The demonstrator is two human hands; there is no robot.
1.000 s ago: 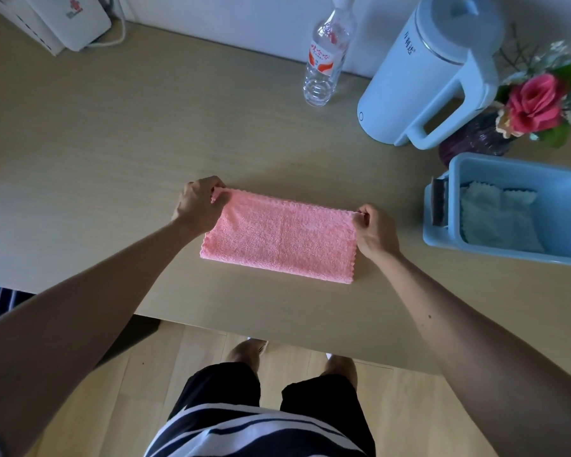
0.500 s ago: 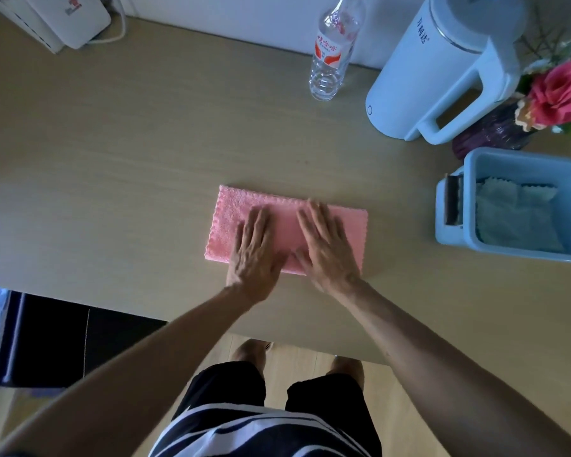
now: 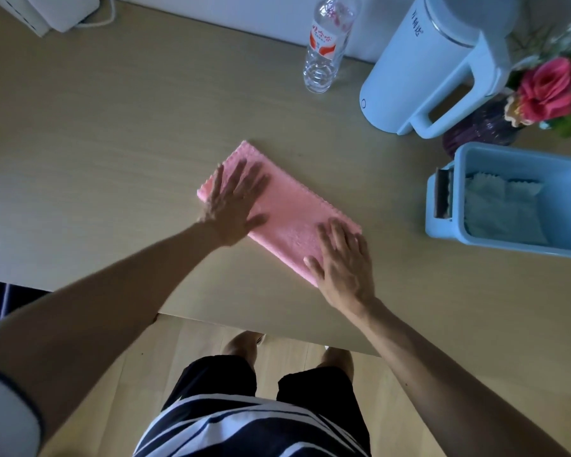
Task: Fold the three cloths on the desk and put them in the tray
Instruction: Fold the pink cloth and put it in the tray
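Both hands lie flat on the folded pink cloth, pressing its crease down.

The left hand's fingers (image 3: 244, 179) are straight and spread over the far end of the pink cloth (image 3: 287, 222). The right hand's fingers (image 3: 340, 232) lie just as flat on the near end. Neither the left hand (image 3: 234, 206) nor the right hand (image 3: 343, 258) grips anything. The weight seems meant to flatten the layers so the next fold sits true. Under the palms the cloth is a long strip set slantwise on the desk (image 3: 112, 143), so it probably needs another fold to fit. Off beyond the right fingertips stands the blue tray (image 3: 508, 247), within easy reach, with a pale folded cloth (image 3: 501, 209) already inside. I cannot tell whether a third lies beneath it.
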